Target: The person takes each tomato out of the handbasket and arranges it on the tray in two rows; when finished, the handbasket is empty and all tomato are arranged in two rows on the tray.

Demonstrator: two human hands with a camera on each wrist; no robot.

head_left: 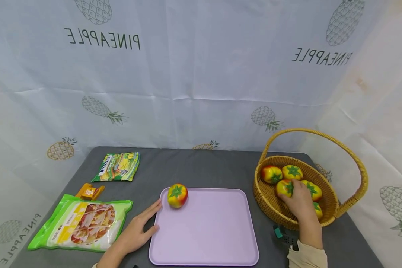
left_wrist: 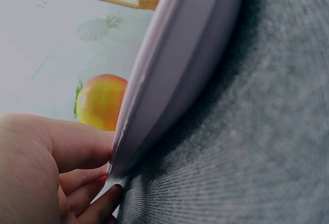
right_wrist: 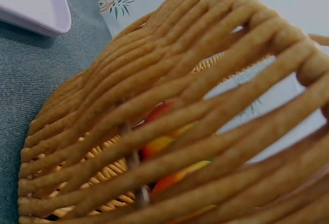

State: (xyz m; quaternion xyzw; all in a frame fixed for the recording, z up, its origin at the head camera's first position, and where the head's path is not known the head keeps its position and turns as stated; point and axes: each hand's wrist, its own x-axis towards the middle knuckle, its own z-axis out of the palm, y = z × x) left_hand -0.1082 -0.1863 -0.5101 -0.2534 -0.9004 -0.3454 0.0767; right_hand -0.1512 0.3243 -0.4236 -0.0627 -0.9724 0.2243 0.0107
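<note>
A lilac tray (head_left: 206, 230) lies flat, with one red-and-yellow persimmon (head_left: 177, 195) at its far left corner. At the tray's left edge rests my left hand (head_left: 135, 230), its fingers extended and fingertips touching the rim; the left wrist view shows them close up by the tray's side (left_wrist: 175, 70). My right hand (head_left: 300, 201) reaches into a wicker basket (head_left: 266, 201) and grips a persimmon (head_left: 284, 188) between thumb and fingers. Several more persimmons surround it in the basket. In the right wrist view the woven wall (right_wrist: 169, 90) hides the hand's fingers.
The basket's tall handle (head_left: 321, 134) arches over its right side. Left of the tray lie a large green-and-white food bag (head_left: 87, 225), a small orange packet (head_left: 90, 191) and a green packet (head_left: 118, 166). A pineapple-print cloth (head_left: 187, 74) hangs behind the grey table (head_left: 201, 167).
</note>
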